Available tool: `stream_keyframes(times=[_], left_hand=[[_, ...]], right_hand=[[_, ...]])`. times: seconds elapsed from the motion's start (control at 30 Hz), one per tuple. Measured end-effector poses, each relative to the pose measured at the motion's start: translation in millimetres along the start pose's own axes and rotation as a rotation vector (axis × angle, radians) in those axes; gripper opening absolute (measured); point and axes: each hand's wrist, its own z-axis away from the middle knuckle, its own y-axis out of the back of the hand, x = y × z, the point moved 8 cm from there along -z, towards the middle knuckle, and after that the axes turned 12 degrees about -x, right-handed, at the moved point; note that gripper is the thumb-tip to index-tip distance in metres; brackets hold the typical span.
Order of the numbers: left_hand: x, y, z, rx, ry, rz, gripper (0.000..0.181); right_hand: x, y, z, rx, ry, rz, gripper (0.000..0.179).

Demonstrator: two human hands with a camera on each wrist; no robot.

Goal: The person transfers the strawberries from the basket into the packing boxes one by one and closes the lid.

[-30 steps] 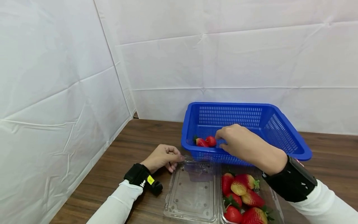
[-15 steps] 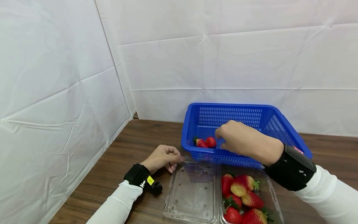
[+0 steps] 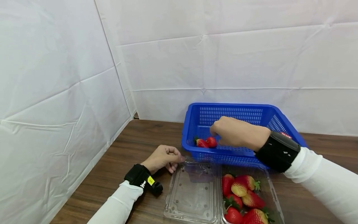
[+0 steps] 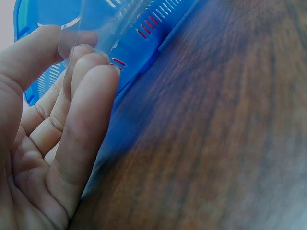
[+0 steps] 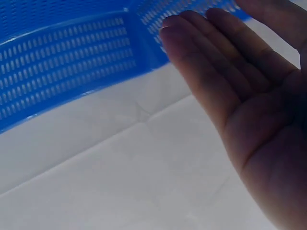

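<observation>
Thumb and fingers of my left hand [image 3: 163,158] pinch the far left corner of a clear plastic lid [image 3: 193,193], part of an open clamshell box lying on the table. In the left wrist view, the clear edge [image 4: 72,40] runs between thumb and fingertips. My right hand [image 3: 236,132] reaches into the blue basket [image 3: 185,137], just right of two small strawberries [image 3: 211,142]. Its fingers look fairly straight in the right wrist view, holding nothing visible. Several larger strawberries [image 3: 253,199] lie in the box's right half [image 3: 275,199].
The basket stands behind the clamshell box on the dark wooden table [image 3: 151,132], its near wall close against the box. White sheeting [image 3: 167,62] hangs behind and along the left side.
My right hand has shifted left and slightly farther into the basket, toward the two small strawberries. The left hand and the box have stayed put.
</observation>
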Motion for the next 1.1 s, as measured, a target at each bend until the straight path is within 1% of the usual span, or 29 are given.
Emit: stream_keyframes(times=[0.23, 0.33, 0.47, 0.67, 0.87, 1.1], left_hand=[[-0.3, -1.5, 0.5, -0.007, 0.001, -0.002, 0.008], [-0.2, -1.3, 0.9, -0.002, 0.005, -0.004, 0.008], [0.1, -1.1, 1.2, 0.000, 0.005, -0.008, 0.010], [0.0, -2.0, -0.7, -0.008, -0.004, 0.002, 0.009], [0.1, -3.1, -0.6, -0.006, -0.012, 0.004, 0.009], [1.6, -3.8, -2.5, 0.000, -0.002, -0.003, 0.010]], right_hand=[[12.3, -11.5, -22.7, -0.054, 0.034, -0.005, 0.012], [18.3, -18.0, -32.3, -0.092, 0.013, -0.007, 0.012], [26.1, -26.6, -41.5, -0.135, -0.033, -0.031, 0.019], [37.0, -37.3, -50.7, -0.179, -0.066, -0.082, 0.025], [45.7, -43.0, -58.1, -0.207, -0.102, -0.089, 0.025], [48.0, -46.2, -62.3, -0.221, -0.110, -0.129, 0.024]])
